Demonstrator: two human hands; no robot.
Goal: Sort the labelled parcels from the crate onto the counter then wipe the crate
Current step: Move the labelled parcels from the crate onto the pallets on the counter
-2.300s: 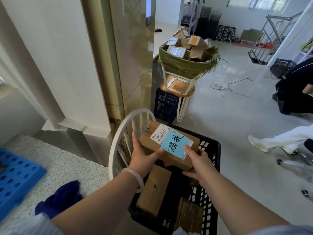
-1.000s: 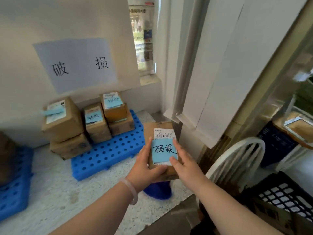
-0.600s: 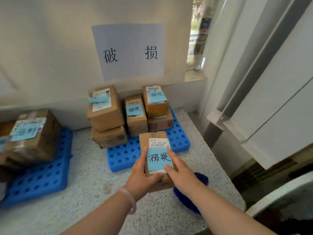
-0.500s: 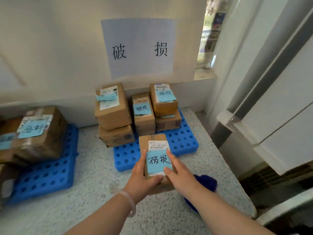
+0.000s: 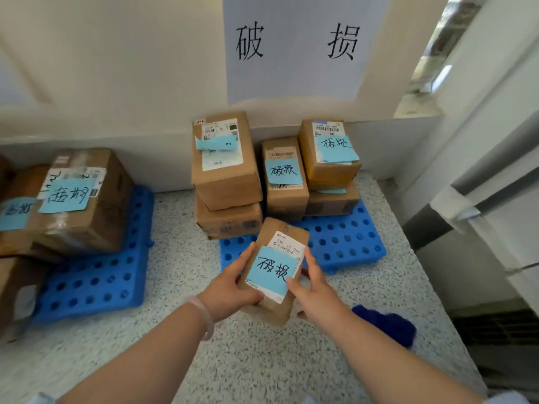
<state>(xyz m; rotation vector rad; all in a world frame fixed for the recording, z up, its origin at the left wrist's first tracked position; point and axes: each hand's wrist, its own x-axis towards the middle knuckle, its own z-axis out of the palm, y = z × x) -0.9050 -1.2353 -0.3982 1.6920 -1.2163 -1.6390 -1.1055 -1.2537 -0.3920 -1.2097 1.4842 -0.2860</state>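
Moved: parcel [image 5: 274, 269] has come closer to the blue tray [image 5: 344, 243] and is now held over its front edge, above the counter [image 5: 262, 360], just short of the stacked parcels [image 5: 227, 170].
Meaning: set-down in this group looks imminent; crate out of view, wiping judged still ahead.
Hands: left hand [image 5: 230, 290] and right hand [image 5: 315, 290] each grip a long side, fingers curled.
Writing: wall sign [image 5: 294, 45] reads 破损; the parcel's blue note [image 5: 271, 269] matches; shipping label [image 5: 287, 246] shows 530 05 065.

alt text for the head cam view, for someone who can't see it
A person's bare hands, left grip and right grip, hold a cardboard parcel with a blue handwritten note above a speckled counter. Behind it, similarly labelled parcels are stacked on a blue perforated tray under a wall sign; a dark blue cloth lies to its right.
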